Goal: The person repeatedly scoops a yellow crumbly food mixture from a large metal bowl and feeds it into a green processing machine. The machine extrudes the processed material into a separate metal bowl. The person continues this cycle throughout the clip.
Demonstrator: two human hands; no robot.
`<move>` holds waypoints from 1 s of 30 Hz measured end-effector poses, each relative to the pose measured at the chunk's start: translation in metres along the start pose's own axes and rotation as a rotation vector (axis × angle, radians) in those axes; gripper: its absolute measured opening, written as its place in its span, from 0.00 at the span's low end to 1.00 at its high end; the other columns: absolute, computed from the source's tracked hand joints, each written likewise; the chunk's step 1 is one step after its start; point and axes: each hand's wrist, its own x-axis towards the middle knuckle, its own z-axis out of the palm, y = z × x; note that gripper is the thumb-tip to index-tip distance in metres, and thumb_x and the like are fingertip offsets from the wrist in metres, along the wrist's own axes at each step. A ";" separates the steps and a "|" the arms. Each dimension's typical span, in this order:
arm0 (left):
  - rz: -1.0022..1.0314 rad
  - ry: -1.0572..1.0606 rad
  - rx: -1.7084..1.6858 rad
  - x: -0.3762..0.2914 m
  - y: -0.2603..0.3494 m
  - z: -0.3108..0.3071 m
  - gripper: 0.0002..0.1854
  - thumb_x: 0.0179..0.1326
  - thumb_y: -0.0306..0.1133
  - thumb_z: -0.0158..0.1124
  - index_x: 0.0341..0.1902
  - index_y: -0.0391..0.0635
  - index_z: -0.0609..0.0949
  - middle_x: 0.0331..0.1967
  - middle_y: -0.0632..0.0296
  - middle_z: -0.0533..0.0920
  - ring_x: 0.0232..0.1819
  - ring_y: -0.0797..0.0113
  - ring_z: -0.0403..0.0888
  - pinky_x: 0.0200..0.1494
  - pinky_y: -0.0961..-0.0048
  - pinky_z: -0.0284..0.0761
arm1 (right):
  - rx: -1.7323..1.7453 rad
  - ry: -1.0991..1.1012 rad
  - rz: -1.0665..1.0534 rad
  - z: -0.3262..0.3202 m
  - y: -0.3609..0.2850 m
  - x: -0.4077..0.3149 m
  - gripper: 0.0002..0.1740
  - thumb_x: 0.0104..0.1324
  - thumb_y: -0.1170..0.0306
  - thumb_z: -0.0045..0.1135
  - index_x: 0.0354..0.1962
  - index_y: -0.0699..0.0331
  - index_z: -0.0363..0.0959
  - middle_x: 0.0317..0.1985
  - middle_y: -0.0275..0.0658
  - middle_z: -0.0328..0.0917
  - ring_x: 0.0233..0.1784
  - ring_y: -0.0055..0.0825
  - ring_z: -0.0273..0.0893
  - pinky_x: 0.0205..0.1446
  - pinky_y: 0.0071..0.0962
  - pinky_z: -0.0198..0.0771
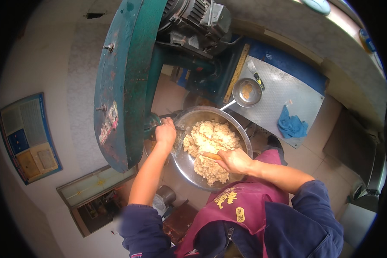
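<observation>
A large round metal bowl (245, 137) in front of me holds a lumpy, pale yellow mass of dough or filling (209, 138). In my right hand (237, 161), above the mass, is a wooden tool (213, 156); the rest of it is hidden, so its kind is unclear. My left hand (166, 131) is curled at the bowl's left side, beside the hub (152, 124) of a green machine. Whether those fingers grip the rim or a metal machine part cannot be made out.
The green machine's tall housing (133, 80) rises close on the left, with an electric motor (196, 19) behind. A metal-topped table (271, 93) carries a long-handled metal ladle (246, 92), a scraper (256, 74) and a blue cloth (292, 122). A wooden strip (237, 72) borders it.
</observation>
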 end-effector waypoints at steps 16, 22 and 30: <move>0.325 -0.426 0.082 0.021 -0.020 -0.008 0.24 0.74 0.35 0.51 0.69 0.38 0.74 0.47 0.60 0.91 0.46 0.63 0.91 0.43 0.67 0.84 | -0.029 0.028 -0.014 0.002 0.008 -0.013 0.19 0.74 0.60 0.56 0.58 0.57 0.74 0.24 0.48 0.79 0.24 0.52 0.80 0.28 0.49 0.75; 0.287 -0.474 0.065 0.011 -0.016 -0.010 0.30 0.72 0.33 0.50 0.74 0.31 0.67 0.47 0.57 0.91 0.46 0.63 0.91 0.40 0.66 0.84 | -0.041 0.024 -0.020 -0.009 0.000 -0.015 0.19 0.74 0.61 0.56 0.58 0.57 0.74 0.26 0.48 0.79 0.25 0.51 0.80 0.28 0.48 0.75; 0.108 -0.010 -0.071 -0.057 -0.002 -0.020 0.33 0.67 0.36 0.56 0.73 0.31 0.68 0.57 0.50 0.84 0.38 0.65 0.89 0.35 0.68 0.86 | -0.021 -0.003 0.024 0.000 0.004 -0.017 0.28 0.74 0.62 0.55 0.69 0.55 0.70 0.24 0.49 0.78 0.28 0.50 0.81 0.31 0.47 0.77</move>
